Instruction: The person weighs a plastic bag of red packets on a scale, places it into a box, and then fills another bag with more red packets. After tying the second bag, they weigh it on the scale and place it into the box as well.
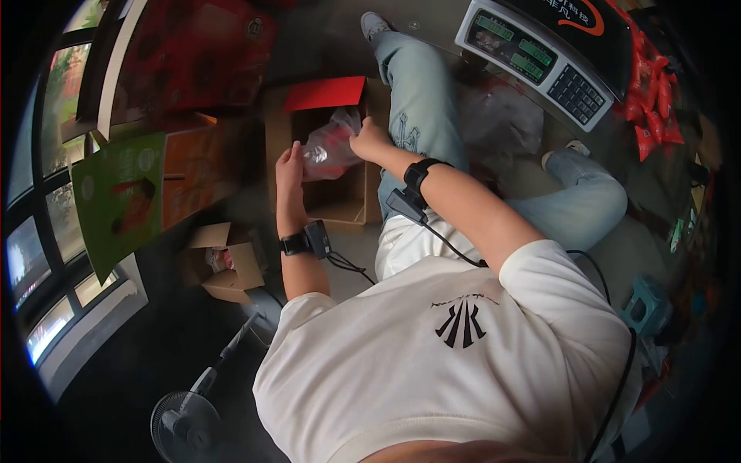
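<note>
A clear plastic bag (pixel 330 147) with something red inside or behind it is stretched between my two hands. My left hand (pixel 289 167) is closed on the bag's left edge, fingers pinched together. At the other end, my right hand (pixel 371 142) grips the bag's right side in a closed fist. Beneath the bag stands an open cardboard box (pixel 353 217), with a red flap or sheet (pixel 325 93) at its far edge. The bag partly hides the box's inside, so its contents cannot be made out.
A digital scale (pixel 538 63) stands at upper right, beside red packets (pixel 653 96). Another clear plastic bag (pixel 503 116) lies beyond my leg. At left are a green and orange box (pixel 127 197), a small open carton (pixel 231 266) and a fan (pixel 185 424).
</note>
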Tool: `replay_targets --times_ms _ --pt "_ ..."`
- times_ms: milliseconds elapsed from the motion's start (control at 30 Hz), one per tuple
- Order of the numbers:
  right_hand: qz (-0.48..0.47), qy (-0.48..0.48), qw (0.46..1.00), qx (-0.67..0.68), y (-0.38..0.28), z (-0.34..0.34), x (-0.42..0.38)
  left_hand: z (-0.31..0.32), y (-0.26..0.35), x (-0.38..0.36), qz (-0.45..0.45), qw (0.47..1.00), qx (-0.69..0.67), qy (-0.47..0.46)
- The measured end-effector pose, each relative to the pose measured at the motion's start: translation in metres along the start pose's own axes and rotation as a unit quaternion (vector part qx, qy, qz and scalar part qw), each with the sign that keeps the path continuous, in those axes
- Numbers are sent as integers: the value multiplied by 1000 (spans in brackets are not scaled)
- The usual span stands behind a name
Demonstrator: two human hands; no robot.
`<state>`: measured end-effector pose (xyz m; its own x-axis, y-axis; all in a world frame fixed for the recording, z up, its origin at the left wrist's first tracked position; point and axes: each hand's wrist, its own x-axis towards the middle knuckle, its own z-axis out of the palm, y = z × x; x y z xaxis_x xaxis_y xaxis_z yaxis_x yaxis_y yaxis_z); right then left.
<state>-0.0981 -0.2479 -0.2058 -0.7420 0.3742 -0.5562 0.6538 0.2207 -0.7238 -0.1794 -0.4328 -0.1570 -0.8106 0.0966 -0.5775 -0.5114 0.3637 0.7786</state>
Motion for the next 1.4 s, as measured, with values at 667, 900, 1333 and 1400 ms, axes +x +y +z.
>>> replay_targets --times_ms 667,900,1333,1400 --pt "-20 6 996 89 9 -3 11 83 50 -35 198 823 531 -42" --pt "20 -189 967 172 22 20 37 79 60 -42 222 862 424 -164" --pt "-2 -188 974 128 4 -27 3 36 2 -6 -37 886 341 -313" --pt "-11 -213 963 165 5 -28 4 23 4 17 -145 886 382 -220"
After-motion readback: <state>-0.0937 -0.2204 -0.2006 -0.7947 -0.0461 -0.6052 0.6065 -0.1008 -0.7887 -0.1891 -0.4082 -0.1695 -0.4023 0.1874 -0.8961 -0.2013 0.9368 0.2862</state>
